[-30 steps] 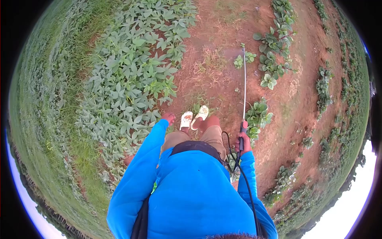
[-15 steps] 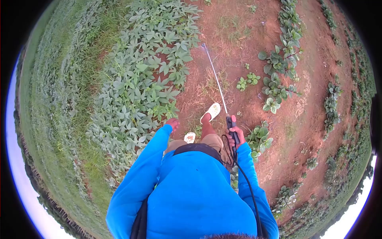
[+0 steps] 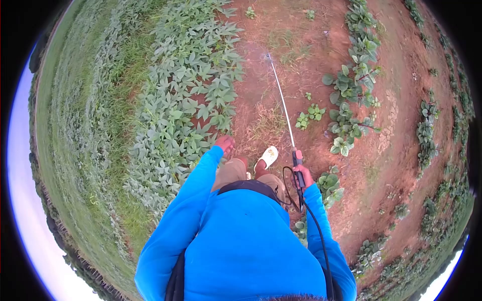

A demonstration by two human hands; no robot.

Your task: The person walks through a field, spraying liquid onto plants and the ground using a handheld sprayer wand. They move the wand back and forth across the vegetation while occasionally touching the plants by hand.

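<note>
Right hand [image 3: 304, 175] wraps the spray lance [image 3: 282, 100], best held low and steady over bare soil [image 3: 321, 52], left hand's [image 3: 227, 144] curl unclear.

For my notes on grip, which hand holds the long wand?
The right hand, closed around the dark handle of the wand; the left hand shows no tool.

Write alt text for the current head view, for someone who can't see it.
A right hand grips a long, thin wand trailing a black hose, its tip pointing ahead over reddish soil. The left hand, with nothing visible in it, is near dense leafy plants. The person wears a blue top.
</note>
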